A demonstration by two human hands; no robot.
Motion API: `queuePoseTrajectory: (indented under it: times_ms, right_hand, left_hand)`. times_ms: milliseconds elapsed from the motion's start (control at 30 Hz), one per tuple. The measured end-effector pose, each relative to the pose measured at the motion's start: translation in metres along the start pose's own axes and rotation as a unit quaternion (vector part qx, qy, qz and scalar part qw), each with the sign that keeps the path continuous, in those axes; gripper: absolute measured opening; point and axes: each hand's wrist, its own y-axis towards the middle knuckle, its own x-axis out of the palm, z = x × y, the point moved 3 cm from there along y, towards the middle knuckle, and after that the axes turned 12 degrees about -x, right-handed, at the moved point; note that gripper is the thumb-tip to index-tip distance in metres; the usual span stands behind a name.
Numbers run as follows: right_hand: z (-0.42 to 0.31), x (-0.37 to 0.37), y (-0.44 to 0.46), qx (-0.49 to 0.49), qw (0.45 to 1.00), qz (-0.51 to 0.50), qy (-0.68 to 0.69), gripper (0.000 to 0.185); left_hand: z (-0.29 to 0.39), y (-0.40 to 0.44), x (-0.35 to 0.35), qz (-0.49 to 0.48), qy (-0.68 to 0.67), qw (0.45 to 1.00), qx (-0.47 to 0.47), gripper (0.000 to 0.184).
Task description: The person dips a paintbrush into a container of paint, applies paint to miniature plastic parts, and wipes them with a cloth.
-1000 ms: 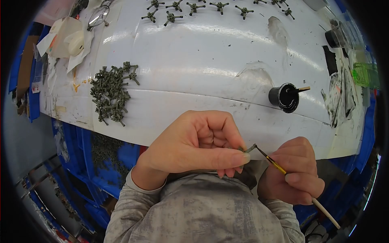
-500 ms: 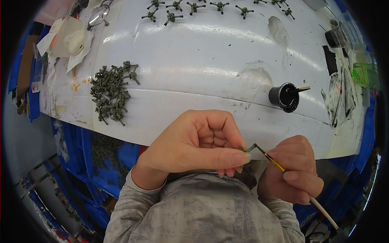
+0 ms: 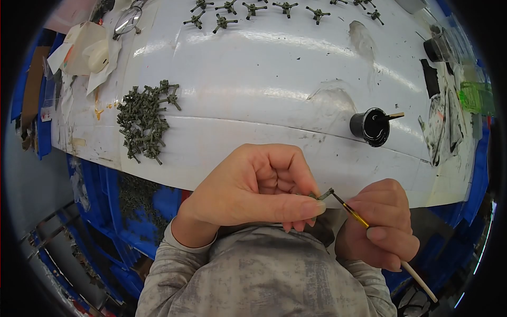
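Between the thumb and fingers of my left hand (image 3: 259,187) is a small green plastic piece (image 3: 325,194), mostly hidden, with one arm sticking out to the right. My right hand (image 3: 381,224) grips a thin paintbrush (image 3: 359,217) with a gold ferrule and pale handle. The dark brush tip meets the end of the green piece's arm. Beyond my right hand stands a small cup of black paint (image 3: 365,126), a stick resting in it. To the left lies a heap of similar green pieces (image 3: 143,120).
Several green pieces with dark tips (image 3: 254,10) stand spaced along the table's (image 3: 237,68) far side. Eyeglasses (image 3: 128,21) and crumpled paper (image 3: 87,53) lie at the upper left. A paint-stained cloth (image 3: 446,124) is at the right. A blue bin (image 3: 127,222) sits below the table edge.
The brush and my right hand have shifted very slightly left, its handle end moving up a little. My left hand still pinches the green piece in nearly the same spot.
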Motion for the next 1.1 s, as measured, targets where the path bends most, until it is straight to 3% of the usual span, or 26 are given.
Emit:
queuePoseTrajectory:
  times_ms: [100, 467, 600, 933, 1100]
  right_hand:
    - [0.0005, 0.0003, -0.0007, 0.004, 1.0, -0.007, -0.002, 0.042]
    - [-0.0024, -0.0032, -0.0014, 0.001, 1.0, 0.001, -0.005, 0.041]
    - [-0.0025, -0.0024, -0.0009, -0.003, 1.0, -0.008, -0.009, 0.041]
    - [-0.0022, -0.006, -0.0019, -0.003, 1.0, 0.008, -0.01, 0.041]
    - [-0.0026, -0.0091, -0.0028, 0.001, 0.999, 0.031, -0.023, 0.041]
  left_hand:
    - [0.0024, -0.0009, 0.0007, 0.019, 0.011, 1.0, -0.004, 0.019]
    - [0.0005, -0.0007, 0.0011, 0.003, -0.001, 1.0, 0.0, 0.011]
    - [0.0018, -0.0005, 0.0012, 0.016, 0.002, 1.0, -0.003, 0.02]
    - [0.0026, 0.0013, -0.0001, 0.033, 0.036, 0.999, 0.011, 0.021]
    - [0.0018, 0.0014, 0.0023, 0.062, 0.102, 0.987, 0.111, 0.021]
